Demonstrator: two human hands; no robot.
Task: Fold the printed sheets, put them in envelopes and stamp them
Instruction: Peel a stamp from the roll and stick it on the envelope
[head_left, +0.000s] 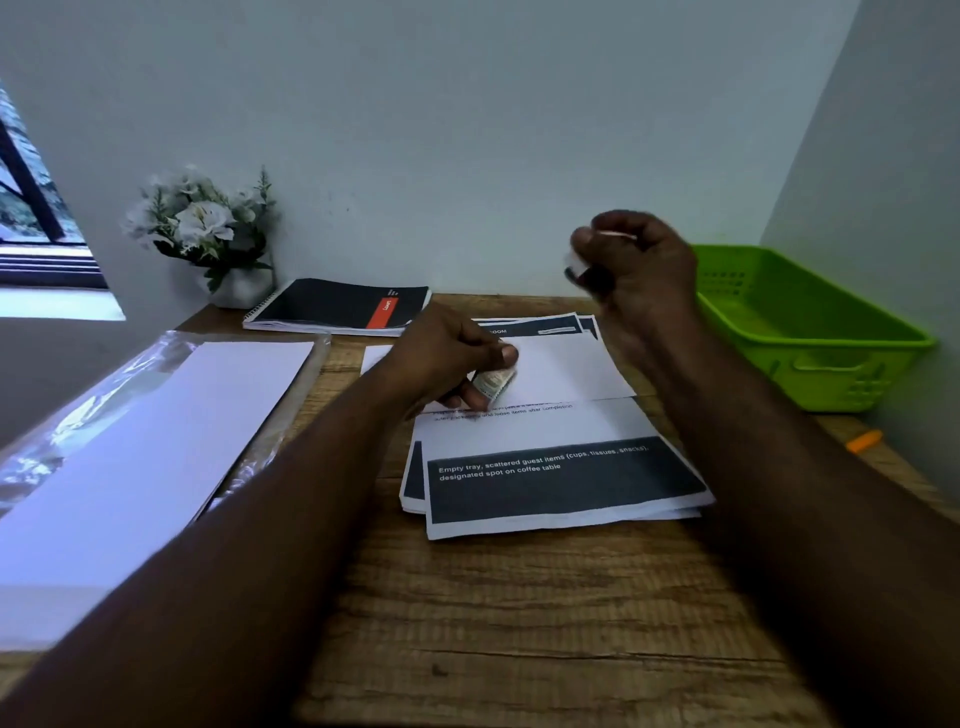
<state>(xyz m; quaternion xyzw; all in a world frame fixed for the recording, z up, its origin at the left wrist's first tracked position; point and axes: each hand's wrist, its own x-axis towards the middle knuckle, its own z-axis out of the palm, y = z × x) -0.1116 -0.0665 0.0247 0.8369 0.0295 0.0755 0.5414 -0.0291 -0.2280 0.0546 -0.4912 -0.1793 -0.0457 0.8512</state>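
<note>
Head view: your left hand (457, 358) sits at the centre of the wooden desk (519, 613), fingers curled, thumb and fingertips pinching a small stamp (493, 383) and holding it against a white envelope (566, 366). The envelope lies on top of the stack of printed sheets (556, 478), whose dark banner with white lettering shows at 6 o'clock from the envelope.

Your right hand (636, 265) is lifted off the desk at 1 o'clock from the left hand, fingers curled tight around something small and pale (574, 260); it is blurred, so you cannot tell what it is.

At 9 o'clock from the printed sheets, along the left edge of the desk, lies a pack of white envelopes in clear plastic wrap (156, 441). At 11 o'clock, against the wall, a black spiral notebook (337, 306) with a red label lies flat, and just beside it at its 9 o'clock stands a white pot of pale flowers (200, 223).

At 2 o'clock from the sheets, in the far right corner, a green plastic basket (810, 332) rests on the desk. A small orange object (863, 440) lies near the desk's right edge, at 6 o'clock from the basket; too small to tell more.
</note>
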